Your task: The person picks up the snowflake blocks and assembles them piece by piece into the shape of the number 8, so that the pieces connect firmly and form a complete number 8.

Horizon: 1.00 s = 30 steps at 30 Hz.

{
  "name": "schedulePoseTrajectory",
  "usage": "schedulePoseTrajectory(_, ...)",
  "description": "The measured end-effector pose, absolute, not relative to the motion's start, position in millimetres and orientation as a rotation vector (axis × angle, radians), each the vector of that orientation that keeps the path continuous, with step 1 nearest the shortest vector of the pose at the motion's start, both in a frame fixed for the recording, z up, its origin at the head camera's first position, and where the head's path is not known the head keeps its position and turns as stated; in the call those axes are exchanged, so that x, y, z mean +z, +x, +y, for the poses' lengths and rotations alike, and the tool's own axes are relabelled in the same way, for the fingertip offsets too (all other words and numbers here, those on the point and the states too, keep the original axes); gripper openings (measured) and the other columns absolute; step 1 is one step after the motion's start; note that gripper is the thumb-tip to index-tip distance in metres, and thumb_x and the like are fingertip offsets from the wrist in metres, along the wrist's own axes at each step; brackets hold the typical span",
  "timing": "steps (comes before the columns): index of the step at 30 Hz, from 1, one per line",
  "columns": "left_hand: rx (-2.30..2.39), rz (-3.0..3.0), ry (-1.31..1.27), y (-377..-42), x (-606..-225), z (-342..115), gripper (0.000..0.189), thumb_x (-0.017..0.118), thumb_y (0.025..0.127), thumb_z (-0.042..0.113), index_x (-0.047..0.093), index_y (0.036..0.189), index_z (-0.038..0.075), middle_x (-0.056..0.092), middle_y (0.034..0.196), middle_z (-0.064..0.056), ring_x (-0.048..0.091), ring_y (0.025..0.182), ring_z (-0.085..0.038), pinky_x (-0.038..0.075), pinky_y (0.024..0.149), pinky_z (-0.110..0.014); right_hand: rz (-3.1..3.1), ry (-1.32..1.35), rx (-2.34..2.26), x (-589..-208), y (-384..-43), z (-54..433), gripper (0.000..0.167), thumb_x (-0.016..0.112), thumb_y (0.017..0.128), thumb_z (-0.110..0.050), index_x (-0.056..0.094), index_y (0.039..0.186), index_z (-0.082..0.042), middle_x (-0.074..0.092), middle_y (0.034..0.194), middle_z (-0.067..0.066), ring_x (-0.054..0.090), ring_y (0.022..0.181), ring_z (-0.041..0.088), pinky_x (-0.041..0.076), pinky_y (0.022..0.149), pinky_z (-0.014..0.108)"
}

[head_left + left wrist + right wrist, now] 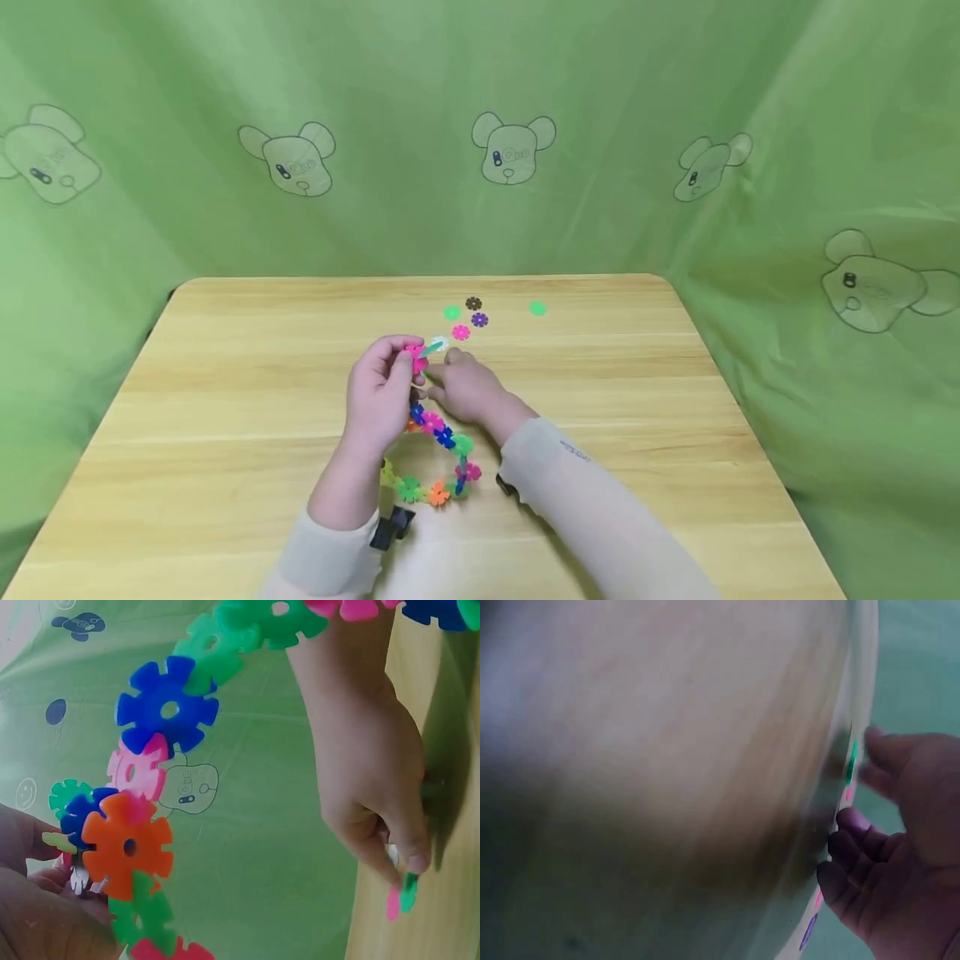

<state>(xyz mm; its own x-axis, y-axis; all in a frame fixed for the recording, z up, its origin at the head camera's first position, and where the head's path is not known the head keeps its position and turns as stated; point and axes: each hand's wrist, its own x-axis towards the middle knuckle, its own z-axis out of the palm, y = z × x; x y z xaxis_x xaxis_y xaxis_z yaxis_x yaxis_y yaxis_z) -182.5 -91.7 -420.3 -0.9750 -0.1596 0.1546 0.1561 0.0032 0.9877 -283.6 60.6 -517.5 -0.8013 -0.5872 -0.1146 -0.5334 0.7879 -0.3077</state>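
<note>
Two hands, one long chain of flower-shaped pieces (438,494), and that's most of what we've got on the wooden table (225,400). Our left hand (377,393) has its thumb and fingers pinched on a pink flower (415,359) by the upper end of the chain. From there the chain curves round in a loop, nearer to us than both hands: blue, pink, green, orange and yellow bits.

Our right hand (474,388) sits just beside the left, fingers bent with narrow gaps. The right wrist view is pretty blurry, so we can't tell if they're holding anything. A white piece (442,342) is just past its fingertips. Farther off we see a brown disc (473,303), a purple disc (480,320), a pink disc (461,332) and two green ones, one well off to the right. Green curtain (420,67) with bear heads behind it all.
</note>
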Motion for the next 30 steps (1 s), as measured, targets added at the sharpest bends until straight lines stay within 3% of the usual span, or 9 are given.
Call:
schedulePoseTrajectory(4,-2.042,-2.078,-0.037,-182,-420,-90,0.02,0.054,0.108,0.003,0.069,0.119,-0.006,0.062,0.088,-0.013,0.061,0.071,-0.019,0.06,0.064,-0.026,2.849,-0.806,-0.353,-518,-286,64,0.026,0.072,0.102,-0.031,0.08,0.118,-0.012,0.058,0.102,0.002,0.057,0.089,0.017,0.056,0.083,0.034)
schedulePoseTrajectory(7,-2.025,-2.083,-0.054,-182,-420,-91,0.018,0.061,0.106,0.003,0.07,0.119,-0.005,0.064,0.092,-0.011,0.063,0.072,-0.02,0.061,0.066,-0.026,2.869,-0.769,-0.397,-518,-288,67,0.012,0.078,0.098,-0.022,0.079,0.095,-0.011,0.064,0.098,0.001,0.063,0.088,0.019,0.059,0.084,0.035)
schedulePoseTrajectory(9,-2.029,-2.077,-0.076,-183,-421,-90,0.02,0.063,0.104,0.002,0.069,0.121,-0.006,0.066,0.095,-0.013,0.064,0.074,-0.018,0.061,0.067,-0.026,2.842,-0.744,-0.465,-517,-288,71,0.009,0.08,0.095,-0.016,0.078,0.097,-0.008,0.069,0.101,0.004,0.067,0.094,0.023,0.059,0.09,0.038)
schedulePoseTrajectory(13,-2.035,-2.088,-0.129,-184,-421,-87,0.024,0.065,0.104,0.002,0.069,0.126,-0.007,0.069,0.098,-0.015,0.065,0.076,-0.018,0.062,0.069,-0.026,2.758,-0.676,-0.714,-509,-285,84,0.024,0.081,0.091,-0.007,0.077,0.114,-0.002,0.075,0.112,0.01,0.07,0.104,0.027,0.058,0.098,0.042)
schedulePoseTrajectory(20,-2.031,-2.095,-0.172,-182,-418,-86,0.021,0.069,0.102,0.002,0.074,0.12,-0.006,0.071,0.09,-0.012,0.066,0.074,-0.019,0.062,0.069,-0.025,2.617,-0.698,-1.599,-451,-267,113,0.007,0.077,0.093,0.001,0.078,0.1,0.0,0.075,0.095,0.01,0.068,0.081,0.017,0.06,0.073,0.026)
schedulePoseTrajectory(25,-2.008,-2.062,-0.183,-181,-416,-84,0.016,0.072,0.099,0.001,0.076,0.112,-0.007,0.071,0.083,-0.011,0.064,0.07,-0.014,0.057,0.062,-0.021,2.448,-0.884,-2.029,-408,-245,124,0.008,0.075,0.091,0.012,0.075,0.099,0.012,0.075,0.093,0.022,0.07,0.078,0.012,0.062,0.069,0.027)
schedulePoseTrajectory(30,-2.02,-2.026,-0.226,-182,-418,-82,0.014,0.073,0.098,-0.001,0.077,0.109,-0.009,0.072,0.085,-0.017,0.063,0.069,-0.012,0.056,0.062,-0.02,2.397,-0.943,-2.078,-399,-237,127,0.011,0.07,0.09,0.019,0.074,0.1,0.015,0.076,0.092,0.006,0.07,0.078,0.009,0.062,0.071,0.026)
